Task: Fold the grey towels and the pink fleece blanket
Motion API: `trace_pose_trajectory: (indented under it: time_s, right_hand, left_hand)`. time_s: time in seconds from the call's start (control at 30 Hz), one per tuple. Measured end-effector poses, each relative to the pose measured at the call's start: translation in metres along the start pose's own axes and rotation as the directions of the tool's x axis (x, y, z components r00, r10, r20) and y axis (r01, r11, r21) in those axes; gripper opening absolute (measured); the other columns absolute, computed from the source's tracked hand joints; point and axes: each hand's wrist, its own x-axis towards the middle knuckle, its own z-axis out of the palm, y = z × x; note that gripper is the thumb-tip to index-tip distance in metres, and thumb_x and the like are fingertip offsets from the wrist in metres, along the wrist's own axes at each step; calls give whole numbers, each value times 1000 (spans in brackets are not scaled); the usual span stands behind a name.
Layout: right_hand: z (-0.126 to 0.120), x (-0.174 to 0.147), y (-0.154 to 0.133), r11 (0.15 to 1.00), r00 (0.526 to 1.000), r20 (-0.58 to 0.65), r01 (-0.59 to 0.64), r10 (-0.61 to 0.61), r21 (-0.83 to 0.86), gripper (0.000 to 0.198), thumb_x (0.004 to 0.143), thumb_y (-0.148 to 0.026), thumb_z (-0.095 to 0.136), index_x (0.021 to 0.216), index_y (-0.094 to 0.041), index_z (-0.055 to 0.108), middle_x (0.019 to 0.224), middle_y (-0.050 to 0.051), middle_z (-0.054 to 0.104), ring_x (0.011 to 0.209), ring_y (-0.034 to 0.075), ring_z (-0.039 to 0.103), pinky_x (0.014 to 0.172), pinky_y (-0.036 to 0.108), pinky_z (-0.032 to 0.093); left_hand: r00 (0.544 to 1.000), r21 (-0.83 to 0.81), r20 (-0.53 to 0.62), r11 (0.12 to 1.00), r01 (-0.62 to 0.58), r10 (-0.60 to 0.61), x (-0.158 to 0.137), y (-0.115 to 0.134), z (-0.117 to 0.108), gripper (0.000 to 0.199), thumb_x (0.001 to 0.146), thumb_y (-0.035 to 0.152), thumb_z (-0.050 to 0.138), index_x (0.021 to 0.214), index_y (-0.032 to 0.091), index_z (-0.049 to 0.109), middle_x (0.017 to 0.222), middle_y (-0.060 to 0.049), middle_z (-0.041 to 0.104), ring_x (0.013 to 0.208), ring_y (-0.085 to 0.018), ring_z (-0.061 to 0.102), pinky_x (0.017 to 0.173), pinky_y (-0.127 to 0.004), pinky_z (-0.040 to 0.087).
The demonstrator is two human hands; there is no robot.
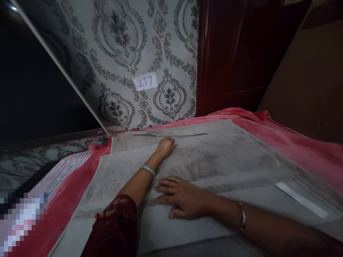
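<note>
L hand (165,147) is resting half-curled by the long crease (187,135) just beyond it, can't tell if it's gripping; R hand (184,198) is lying flat, fingers spread, holding nothing, on the grey cloth (214,157) stretching under both. Smoothing's prob. the step in hand, w/ the next move likely calling for flattening that crease.

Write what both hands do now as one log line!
left hand: curled on wide grey cloth, near far edge, grip unclear | right hand: spread palm-down on cloth | beneath cloth: pinkish-red plush blanket
</note>
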Motion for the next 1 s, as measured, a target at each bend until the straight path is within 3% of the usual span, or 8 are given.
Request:
trace_pose_trajectory:
  time_s: [0.1, 0.3, 0.43, 0.57, 0.73, 0.83, 1.0]
  right_hand:
    - [-5, 0, -1, 999, 1000, 13, -21, 20, 34, 56, 100, -54, 52, 149, -28, 50, 159, 8, 41, 152, 25, 24, 124, 48, 15]
    - [-3, -3, 0, 998, 999, 13, -45, 44, 52, 57, 100, -53, 51, 152, -28, 46, 161, 7, 38, 153, 23, 19, 125, 46, 10]
    - [-3, -3, 0, 996, 998, 30, -53, 51, 70, 57, 101, -51, 50, 153, -27, 44, 163, 6, 34, 155, 22, 15, 126, 44, 6]
    - [-3, -2, 0, 996, 999, 29, -45, 43, 76, 57, 102, -52, 48, 153, -26, 44, 164, 6, 33, 155, 22, 14, 126, 44, 5]
    - [-4, 1, 2, 1000, 999, 19, -26, 25, 15, 54, 101, -49, 52, 150, -28, 47, 160, 5, 40, 153, 22, 20, 125, 45, 10]
    - [-8, 3, 2, 1000, 1000, -28, 12, -13, -28, 46, 101, -45, 53, 142, -24, 56, 150, 7, 52, 149, 20, 30, 123, 41, 17]
    - [-27, -13, -3, 993, 998, -46, 35, -41, -114, 40, 102, -39, 51, 134, -18, 62, 136, 10, 62, 138, 20, 43, 117, 38, 30]
  left_hand:
    - [1000, -3, 21, 1000, 17, -17, 9, -3, 3, 28, 100, 31, 50, 102, 14, 72, 110, -15, 68, 113, -26, 62, 100, -34, 45]
    - [996, -41, 34, 995, 87, -86, 30, -18, 17, 33, 104, 27, 37, 115, 17, 67, 119, -13, 68, 109, -24, 65, 94, -34, 47]
    - [994, -74, 54, 992, 102, -99, 32, -24, 29, 32, 104, 30, 38, 108, 19, 69, 116, -12, 71, 112, -25, 65, 93, -32, 45]
    - [991, -87, 47, 988, 125, -121, 30, -24, 32, 34, 104, 30, 36, 112, 20, 67, 120, -11, 71, 112, -24, 65, 94, -31, 45]
    - [989, -75, 63, 988, 135, -130, 30, -19, 21, 31, 103, 29, 40, 111, 20, 68, 120, -13, 71, 110, -24, 66, 94, -33, 46]
    - [990, -76, 79, 990, 121, -115, 31, -14, 8, 38, 104, 36, 35, 109, 18, 69, 116, -14, 73, 109, -25, 67, 93, -34, 47]
    - [993, -96, 120, 995, 19, -8, 44, 7, -10, 44, 102, 47, 39, 112, 18, 70, 116, -13, 74, 109, -24, 68, 91, -30, 48]
